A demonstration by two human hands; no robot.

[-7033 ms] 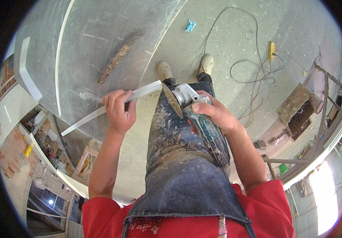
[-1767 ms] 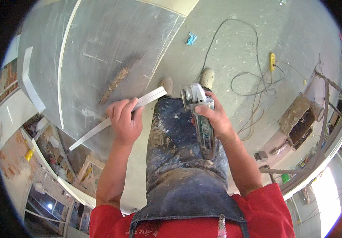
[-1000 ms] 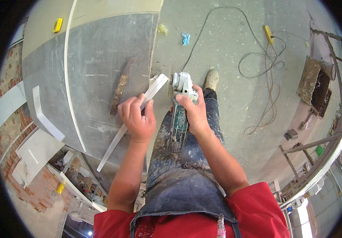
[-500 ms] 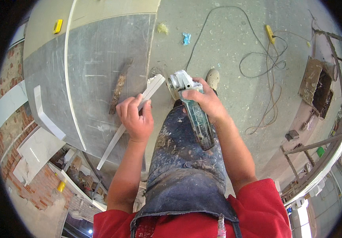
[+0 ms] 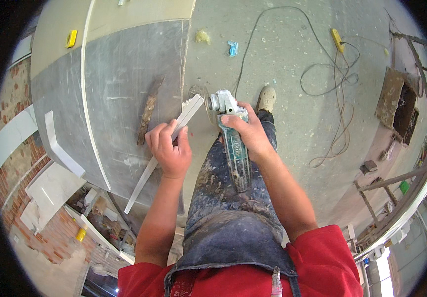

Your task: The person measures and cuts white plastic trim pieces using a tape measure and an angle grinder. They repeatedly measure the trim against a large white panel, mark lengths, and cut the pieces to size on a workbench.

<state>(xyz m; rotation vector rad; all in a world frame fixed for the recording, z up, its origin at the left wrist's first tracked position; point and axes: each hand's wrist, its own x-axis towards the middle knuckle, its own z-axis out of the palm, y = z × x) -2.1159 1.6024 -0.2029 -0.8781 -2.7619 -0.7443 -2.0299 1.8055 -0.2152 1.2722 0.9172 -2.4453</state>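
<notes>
my right hand (image 5: pixel 245 131) has swung the angle grinder (image 5: pixel 231 136) back against the white strip (image 5: pixel 166 148) at frame centre, which my left hand (image 5: pixel 169 151) grips tight; looks like cutting resumes.

left hand (image 5: pixel 170 152) grips white strip (image 5: pixel 166 151) | right hand (image 5: pixel 247 133) holds angle grinder (image 5: pixel 231 136) | disc beside strip end
</notes>
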